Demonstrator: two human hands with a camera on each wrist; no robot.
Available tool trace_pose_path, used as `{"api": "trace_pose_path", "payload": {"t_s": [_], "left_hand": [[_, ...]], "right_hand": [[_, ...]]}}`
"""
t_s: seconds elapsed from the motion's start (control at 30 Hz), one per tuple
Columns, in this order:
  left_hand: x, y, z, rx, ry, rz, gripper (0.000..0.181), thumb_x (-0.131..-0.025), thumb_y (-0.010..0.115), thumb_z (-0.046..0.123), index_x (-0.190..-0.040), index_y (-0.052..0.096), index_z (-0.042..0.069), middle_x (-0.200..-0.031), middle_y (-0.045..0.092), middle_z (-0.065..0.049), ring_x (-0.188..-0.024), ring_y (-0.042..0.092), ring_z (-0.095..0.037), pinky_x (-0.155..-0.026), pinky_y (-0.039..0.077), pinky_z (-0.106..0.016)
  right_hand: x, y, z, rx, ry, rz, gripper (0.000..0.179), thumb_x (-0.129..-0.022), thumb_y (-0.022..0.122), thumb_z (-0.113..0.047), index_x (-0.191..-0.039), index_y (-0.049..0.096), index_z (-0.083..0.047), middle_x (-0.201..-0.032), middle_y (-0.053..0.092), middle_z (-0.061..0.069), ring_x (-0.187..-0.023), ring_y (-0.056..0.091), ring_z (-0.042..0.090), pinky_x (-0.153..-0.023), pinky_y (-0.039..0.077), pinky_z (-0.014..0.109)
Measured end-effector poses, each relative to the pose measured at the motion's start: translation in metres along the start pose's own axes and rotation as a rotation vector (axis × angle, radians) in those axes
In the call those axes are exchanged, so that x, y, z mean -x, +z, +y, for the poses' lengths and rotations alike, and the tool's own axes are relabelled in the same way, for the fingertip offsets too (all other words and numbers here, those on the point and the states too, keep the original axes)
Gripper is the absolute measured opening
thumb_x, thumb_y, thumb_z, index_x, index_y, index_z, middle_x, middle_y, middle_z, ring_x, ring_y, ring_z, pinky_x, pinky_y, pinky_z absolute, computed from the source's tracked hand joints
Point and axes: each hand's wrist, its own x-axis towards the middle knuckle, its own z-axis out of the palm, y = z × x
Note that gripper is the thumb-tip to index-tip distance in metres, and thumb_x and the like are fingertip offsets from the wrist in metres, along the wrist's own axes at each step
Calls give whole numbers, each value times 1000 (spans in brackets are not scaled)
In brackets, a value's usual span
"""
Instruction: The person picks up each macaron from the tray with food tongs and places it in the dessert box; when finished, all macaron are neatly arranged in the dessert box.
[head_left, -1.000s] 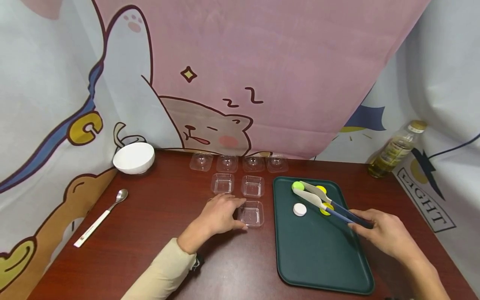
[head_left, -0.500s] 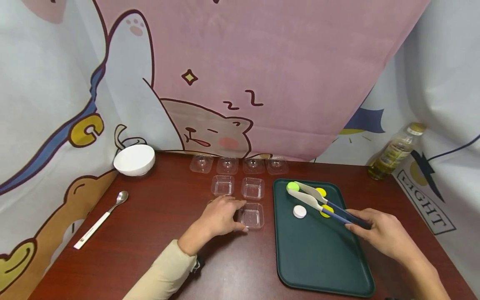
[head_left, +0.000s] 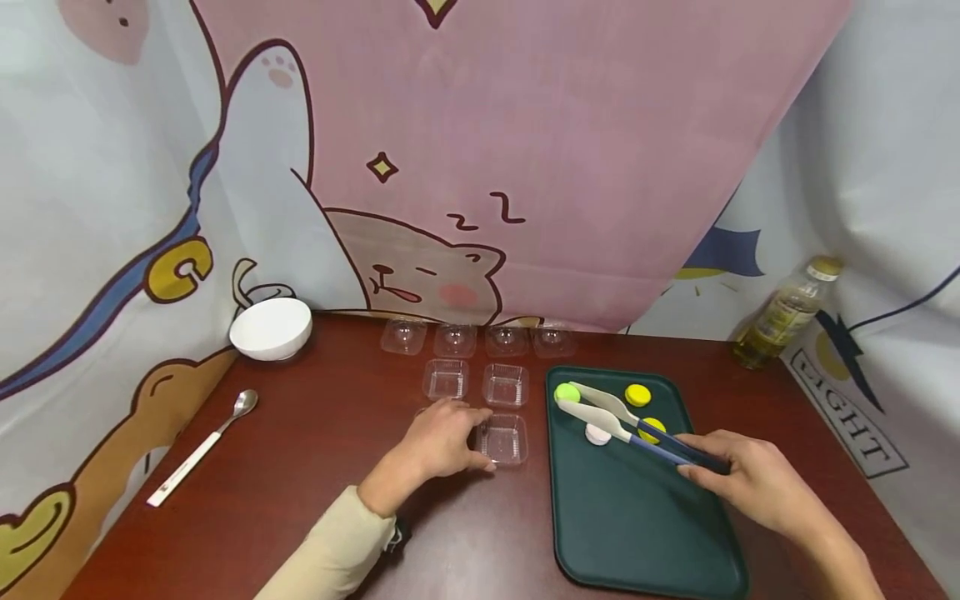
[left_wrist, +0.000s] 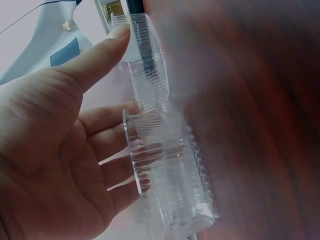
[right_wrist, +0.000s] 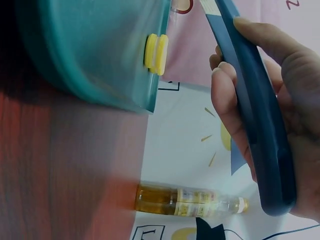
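In the head view my right hand [head_left: 753,479] grips blue-handled tongs [head_left: 652,440] with pale tips. Between the tips sits a green macaron [head_left: 566,393], over the dark green tray's [head_left: 637,517] left side. A white macaron [head_left: 597,434], partly covered by the tongs, and two yellow macarons [head_left: 637,395] lie on the tray. My left hand [head_left: 446,442] holds the left end of a clear plastic box [head_left: 504,440], thumb on its near side and index finger on its far side. Another clear box [left_wrist: 172,175], mostly hidden under that hand from above, shows in the left wrist view.
Two more clear boxes [head_left: 446,381] stand behind the left hand, with several clear domed lids [head_left: 455,340] along the back wall. A white bowl [head_left: 272,329] and a spoon [head_left: 206,447] are at left. An oil bottle [head_left: 786,317] stands at the back right.
My right hand has moved left with the tongs, carrying the green macaron from beside a yellow one to the tray's left edge. My left hand stays by the box.
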Motion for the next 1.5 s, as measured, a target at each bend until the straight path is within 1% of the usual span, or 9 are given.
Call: {"api": "trace_pose_path", "payload": {"t_s": [0.2,0.37,0.63,0.83,0.93,1.1,1.27,1.4,1.5], "left_hand": [[4,5,-1,4,-9,-5,77,-70,87,58,-134,67,19,-122,73,-5,-115,64,-27,-94,56,-46],[4,5,-1,9,-10,0,77,-69,87,58,-133,67,19,-121,73,-6,-114,64,-27,-93,56,-46],[2,4,0,22,-8,7,77,-67,89,55,-132,68,19,-119,74,-6,-112,65,-27,-91,56,-46],[2,3,0,20,-4,4,77,-67,89,55,-132,68,19,-118,74,-5,-110,65,-26,-91,56,-44],[2,3,0,17,-1,4,77,-67,89,55,-132,68,19,-117,74,-4,-110,65,-26,-92,56,-43],[1,2,0,9,6,8,77,-67,89,55,-132,68,18,-117,75,-5,-109,66,-26,-94,56,-42],[-1,1,-1,6,2,3,78,-67,88,56,-133,67,19,-119,74,-5,-112,65,-26,-96,55,-42],[-2,0,0,12,-7,-6,79,-68,88,56,-135,66,20,-123,73,-5,-115,65,-27,-98,54,-44],[-2,1,0,13,-10,-6,79,-68,88,56,-135,66,20,-123,73,-5,-117,65,-27,-97,55,-44]], "right_hand": [[3,8,-5,-24,-36,-14,39,-85,82,-36,-119,76,-18,-91,67,-10,-70,47,-2,-55,39,20],[2,9,-9,-15,-62,-7,38,-84,83,-34,-118,76,-19,-87,64,-12,-68,46,-3,-55,39,20],[0,7,-15,-2,-96,0,39,-83,84,-34,-117,76,-18,-90,65,-13,-70,46,-4,-56,39,19],[-1,6,-19,-45,-100,-52,39,-84,83,-36,-119,75,-22,-92,65,-15,-73,49,-2,-59,40,19],[-2,7,-21,-35,-103,-69,39,-84,83,-38,-120,75,-24,-94,66,-16,-75,50,-2,-60,40,19],[-5,8,-25,-18,-102,-87,40,-83,82,-41,-119,75,-24,-95,67,-15,-76,49,-3,-60,40,19],[-6,11,-27,-27,-142,-70,39,-84,82,-42,-118,76,-25,-93,66,-18,-76,49,-4,-61,40,19],[-8,12,-29,-49,-172,-77,37,-85,81,-42,-118,75,-27,-91,65,-19,-76,49,-3,-60,40,19],[-9,14,-31,-58,-182,-89,37,-86,79,-44,-118,75,-27,-97,68,-17,-78,50,-3,-61,42,19]]}}
